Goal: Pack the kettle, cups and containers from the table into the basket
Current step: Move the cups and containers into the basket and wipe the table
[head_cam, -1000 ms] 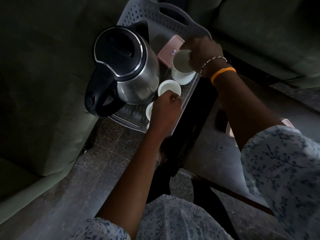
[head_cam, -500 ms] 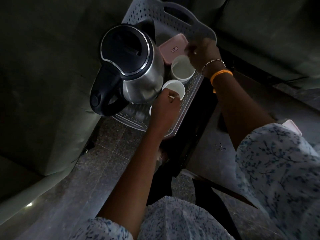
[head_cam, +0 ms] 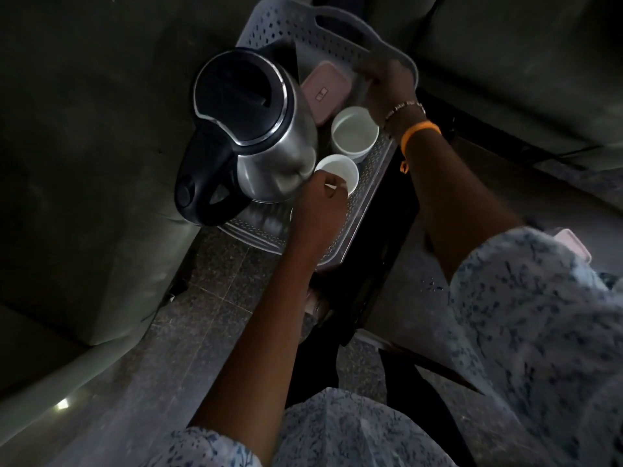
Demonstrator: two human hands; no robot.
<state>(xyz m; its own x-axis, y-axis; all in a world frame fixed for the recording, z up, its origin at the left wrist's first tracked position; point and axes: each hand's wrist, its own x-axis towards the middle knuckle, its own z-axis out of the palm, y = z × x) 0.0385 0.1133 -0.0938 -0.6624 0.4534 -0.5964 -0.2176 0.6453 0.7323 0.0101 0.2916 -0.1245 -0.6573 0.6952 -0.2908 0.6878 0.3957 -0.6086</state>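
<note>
Dim tiled floor point(head_cam: 215, 284) and sofas surround a grey basket point(head_cam: 367, 210) holding kettle point(head_cam: 256, 129), pink container point(head_cam: 323, 91) and cups; left hand point(head_cam: 320, 210) fingers pinch the small cup point(head_cam: 340, 171), right hand point(head_cam: 387, 85) fingers' hold unclear.

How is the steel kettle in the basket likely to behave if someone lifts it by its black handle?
The kettle looks rigid, its steel body probably smooth and slippery, so the handle is the safer grip. It is tall beside the cups, so it may tip if pushed high. Its weight depends on water inside, which the closed lid hides.
</note>
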